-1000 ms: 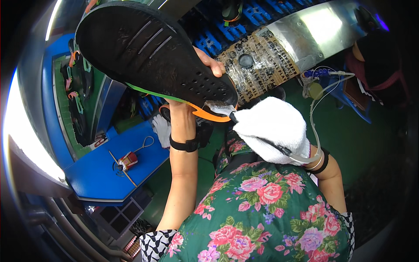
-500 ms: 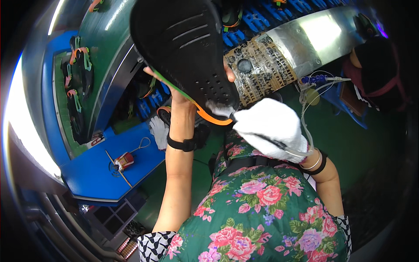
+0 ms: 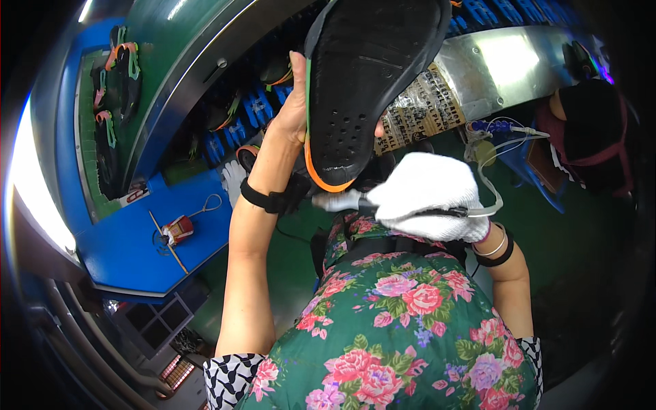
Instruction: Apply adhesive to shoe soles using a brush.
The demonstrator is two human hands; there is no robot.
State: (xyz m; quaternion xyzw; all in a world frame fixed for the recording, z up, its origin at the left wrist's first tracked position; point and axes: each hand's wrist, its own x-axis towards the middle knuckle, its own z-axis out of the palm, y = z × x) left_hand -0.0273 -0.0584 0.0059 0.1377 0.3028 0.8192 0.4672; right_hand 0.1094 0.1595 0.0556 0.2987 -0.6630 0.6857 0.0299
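Observation:
My bare left hand point(image 3: 292, 113) grips a shoe point(image 3: 362, 89) from behind, thumb up along its left side and a fingertip showing past its right edge. The shoe's flat black underside faces me, with rows of small holes near its lower end and orange and green along the rim. In my right hand point(image 3: 430, 198), covered by a white knitted glove, is a brush point(image 3: 338, 201) with pale bristles. Those bristles are just below the shoe's orange end, apart from it. A thin clear tube point(image 3: 493, 188) runs up from the gloved hand.
Taped cardboard point(image 3: 424, 113) covers part of a metal rail point(image 3: 478, 75) ahead. On the blue table point(image 3: 130, 256) at left sits a red can point(image 3: 179, 230) with a stick across it. Shoe parts point(image 3: 126, 75) lie on a green belt. Another person point(image 3: 588, 130) is at right.
My left hand has moved the shoe to the right and turned it more upright. The brush, which was touching the shoe's lower end, has come off it and sits lower.

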